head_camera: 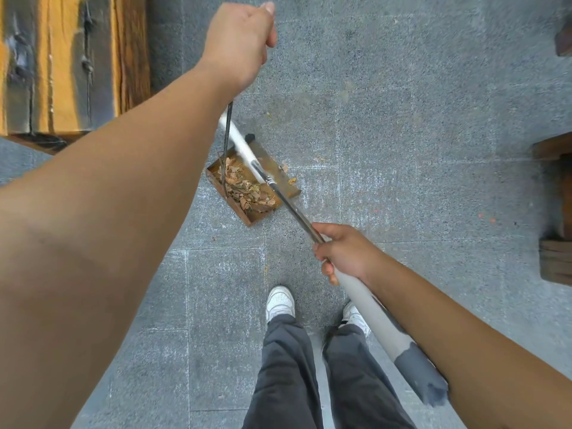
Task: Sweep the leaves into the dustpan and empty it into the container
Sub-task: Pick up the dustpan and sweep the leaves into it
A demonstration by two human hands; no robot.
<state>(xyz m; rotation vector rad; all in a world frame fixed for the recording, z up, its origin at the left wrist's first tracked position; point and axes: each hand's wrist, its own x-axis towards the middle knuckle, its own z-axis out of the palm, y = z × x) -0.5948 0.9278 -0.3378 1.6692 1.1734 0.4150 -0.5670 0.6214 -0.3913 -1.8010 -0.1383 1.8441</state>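
On the grey stone floor (402,134) ahead of my feet sits the rusty metal dustpan (252,181), its tray holding a heap of dry brown and green leaves (244,187). A few stray leaves (292,180) lie on the paving just beside its front lip. My left hand (240,38) is raised high at the top of the view, fingers curled into a closed grip around the top of the thin dark wire handle (226,140) that runs down to the dustpan; the exact point where the fingers meet the wire is hidden behind the wrist. My right hand (343,252) is lower and nearer to me, its grip wrapped tight round the broom pole (291,202), thumb on top and fingers curled beneath. The pole slants from lower right up to the left, crossing over the dustpan; its metal section passes above the leaves and a blurred white part (238,140) lies beyond. I cannot tell whether the far end touches the tray. Behind my right hand the pole thickens into a grey sleeve (377,317) with a darker end, lying along my right forearm. My white shoes (280,301) and dark trousers (288,373) show below. A wooden structure (62,63) with dark streaks stands at upper left, and more wooden pieces (554,212) sit at the right edge.
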